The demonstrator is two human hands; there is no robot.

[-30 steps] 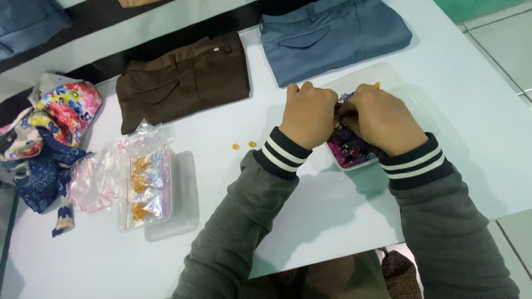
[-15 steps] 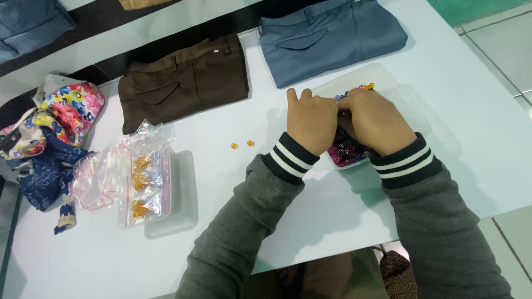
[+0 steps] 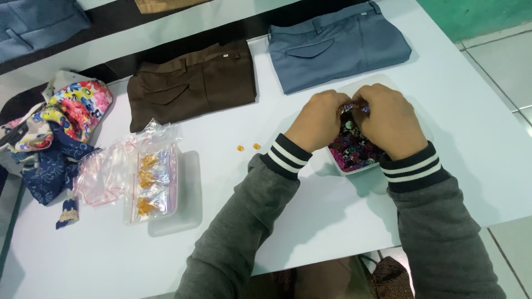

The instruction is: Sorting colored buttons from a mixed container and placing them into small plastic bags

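My left hand [image 3: 318, 119] and my right hand [image 3: 388, 118] meet over a white tray [image 3: 351, 169] filled with small dark, shiny purple pieces [image 3: 351, 150]. The fingertips of both hands pinch a small shiny piece [image 3: 350, 108] between them, just above the heap. Both wrists come out of grey sleeves with black and white striped cuffs. My hands hide most of the tray. Two small orange beads [image 3: 248, 147] lie loose on the white table [image 3: 221, 133] to the left of my left hand.
Folded brown trousers [image 3: 191, 86] and folded grey-blue trousers [image 3: 338, 44] lie at the table's far side. At the left sit clear zip bags with orange pieces [image 3: 149, 182] on a clear lid, and a bundle of colourful floral cloth [image 3: 61, 127]. Tiled floor shows at right.
Both hands have stayed together over the tray, working the small piece between the fingertips. The view has shifted slightly; nothing else on the table moved.
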